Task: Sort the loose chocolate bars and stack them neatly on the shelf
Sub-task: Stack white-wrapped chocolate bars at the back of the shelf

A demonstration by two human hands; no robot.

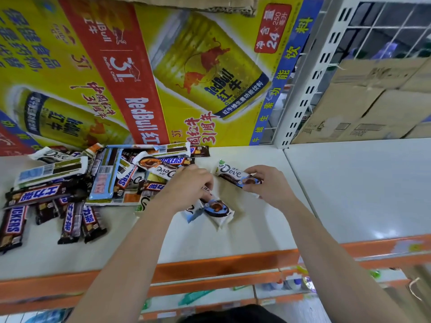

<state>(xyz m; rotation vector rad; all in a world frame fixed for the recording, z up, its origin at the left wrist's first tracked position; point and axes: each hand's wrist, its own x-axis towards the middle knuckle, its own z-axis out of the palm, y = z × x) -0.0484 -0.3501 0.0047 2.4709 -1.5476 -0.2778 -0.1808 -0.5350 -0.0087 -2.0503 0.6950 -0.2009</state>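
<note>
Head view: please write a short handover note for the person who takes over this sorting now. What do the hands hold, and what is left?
Left hand grips the end of the small Dove stack on the shelf. Right hand pinches a single Dove bar beside that stack. Done: a few Dove bars lie apart from the rest. To do: the mixed pile of Snickers and Dove on the left side is unsorted.

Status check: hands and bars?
Right hand pinches a Dove bar. Left hand grips stacked Dove bars on shelf. Mixed pile unsorted at left, nothing blocking.
</note>
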